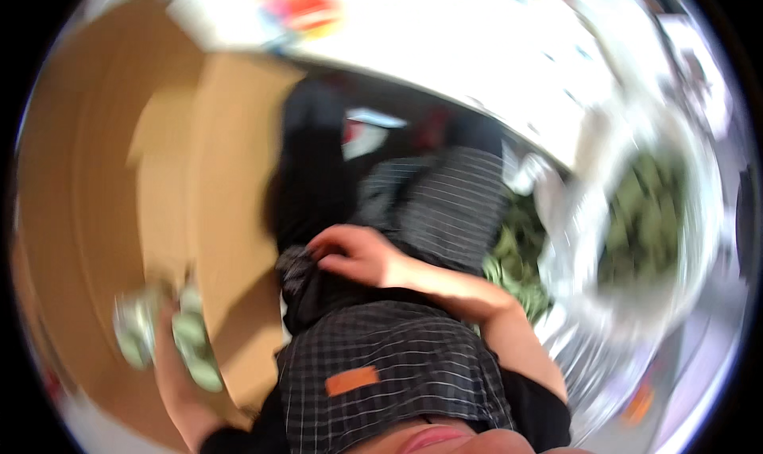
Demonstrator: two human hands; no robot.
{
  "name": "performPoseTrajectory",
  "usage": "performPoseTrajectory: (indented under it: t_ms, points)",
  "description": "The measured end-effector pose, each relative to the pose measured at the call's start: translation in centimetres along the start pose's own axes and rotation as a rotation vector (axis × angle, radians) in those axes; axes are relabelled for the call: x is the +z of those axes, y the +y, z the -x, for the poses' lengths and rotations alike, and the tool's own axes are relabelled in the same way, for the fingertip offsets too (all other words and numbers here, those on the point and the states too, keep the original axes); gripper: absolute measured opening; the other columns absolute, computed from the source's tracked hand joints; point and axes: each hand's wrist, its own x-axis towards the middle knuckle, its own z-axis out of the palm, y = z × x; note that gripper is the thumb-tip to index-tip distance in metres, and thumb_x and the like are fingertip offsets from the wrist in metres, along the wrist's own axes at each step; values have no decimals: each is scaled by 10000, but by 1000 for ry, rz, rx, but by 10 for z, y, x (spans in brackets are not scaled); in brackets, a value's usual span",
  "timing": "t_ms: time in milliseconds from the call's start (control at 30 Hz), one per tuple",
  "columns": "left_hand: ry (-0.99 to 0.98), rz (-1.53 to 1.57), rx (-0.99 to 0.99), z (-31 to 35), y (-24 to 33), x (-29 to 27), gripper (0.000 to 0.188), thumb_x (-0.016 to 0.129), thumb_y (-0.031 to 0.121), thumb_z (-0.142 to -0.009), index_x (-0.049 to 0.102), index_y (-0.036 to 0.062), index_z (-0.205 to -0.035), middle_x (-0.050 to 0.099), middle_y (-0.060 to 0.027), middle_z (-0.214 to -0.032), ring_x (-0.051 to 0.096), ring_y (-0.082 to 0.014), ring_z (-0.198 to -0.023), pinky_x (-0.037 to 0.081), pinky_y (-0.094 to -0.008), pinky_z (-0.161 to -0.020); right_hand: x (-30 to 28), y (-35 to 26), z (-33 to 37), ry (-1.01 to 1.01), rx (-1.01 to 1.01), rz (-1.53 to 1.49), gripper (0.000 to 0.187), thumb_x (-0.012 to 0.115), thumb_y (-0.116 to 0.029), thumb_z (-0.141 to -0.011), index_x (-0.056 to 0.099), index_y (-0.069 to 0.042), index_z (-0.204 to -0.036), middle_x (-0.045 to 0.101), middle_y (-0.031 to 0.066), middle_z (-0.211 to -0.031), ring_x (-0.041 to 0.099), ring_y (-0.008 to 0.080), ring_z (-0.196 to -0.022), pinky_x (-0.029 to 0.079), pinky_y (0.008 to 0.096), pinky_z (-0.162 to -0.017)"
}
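In the head view, your left hand [164, 301] is down in the large cardboard box [87, 144], blurred and partly hidden among pale green bundles [195, 339], so I cannot tell whether its fingers are spread, pressed together or pinching one. The bundles lie on both sides of it, low in the box, and the left one shows a glossy, clear-looking wrap. Your right hand [354, 255] is over your lap, fingers loosely bent and the thumb a little apart, with the fingertips at a bunch of dark cloth [296, 270]; whether they pinch that cloth I cannot tell. Between your two hands rises a broad tan panel [238, 184] of the box, a barrier along your left leg. Under your right forearm spreads your black checked apron [381, 335], with an orange patch [353, 381] on its front. Just past your right thigh lies a heap of green pieces [520, 247], and beyond it a clear plastic bag [699, 208] bulges up, filled with more green pieces [645, 216], crowding your right side. Ahead, a white tabletop [445, 33] closes off the space above your knees, bearing a blurred multicoloured thing [306, 13]. Beneath its edge, between your legs, sits something white and red [367, 136], too smeared to name.
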Motion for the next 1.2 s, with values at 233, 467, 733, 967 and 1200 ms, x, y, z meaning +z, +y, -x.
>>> performPoseTrajectory:
  t_ms: [233, 467, 733, 967, 1200]
  points:
    - [151, -349, -90, 35, 2, -97, 376, 589, 273, -974, 624, -26, -1199, 652, -250, -1091, 640, -342, -967, 512, -460, -837, -108, -9, 97, 602, -472, 332, 385, 715, -54, -837, 599, -39, -1204, 569, 102, -1095, 613, 224, -955, 528, 342, -816]
    - [937, -44, 443, 57, 264, -184, 392, 558, 175, -1018, 525, 3, -1368, 578, -191, -1291, 568, -321, -1195, 467, -404, -1007, -237, -5, 151, 1437, -204, 407, 536, 696, -90, -816, 502, -26, -1311, 474, 174, -1296, 566, 288, -1076, 522, 363, -860]
    - [685, -525, 1249, 96, 512, -156, 467, 741, 133, -758, 614, 62, -1201, 590, -126, -1225, 551, -330, -1161, 430, -454, -993, -398, 161, 466, 2178, 987, 1093, 677, 647, -605, -841, 524, -310, -1437, 426, 263, -1486, 411, 492, -1322, 345, 564, -1079]
    - [558, -691, 1210, 68, 514, -131, 445, 732, 222, -783, 633, 89, -1196, 577, -96, -1232, 516, -296, -1212, 379, -472, -1035, -389, 140, 391, 2137, 454, 594, 573, 692, -296, -892, 535, 30, -1336, 489, 213, -1394, 495, 356, -1275, 394, 407, -1079]
    - [483, -763, 1316, 43, 540, -124, 461, 672, 226, -703, 671, 151, -1158, 590, -49, -1324, 486, -256, -1298, 302, -505, -1059, -290, 17, 163, 1691, -413, 716, 480, 731, -147, -820, 558, -19, -1249, 582, 127, -1152, 556, 271, -1083, 441, 398, -975]
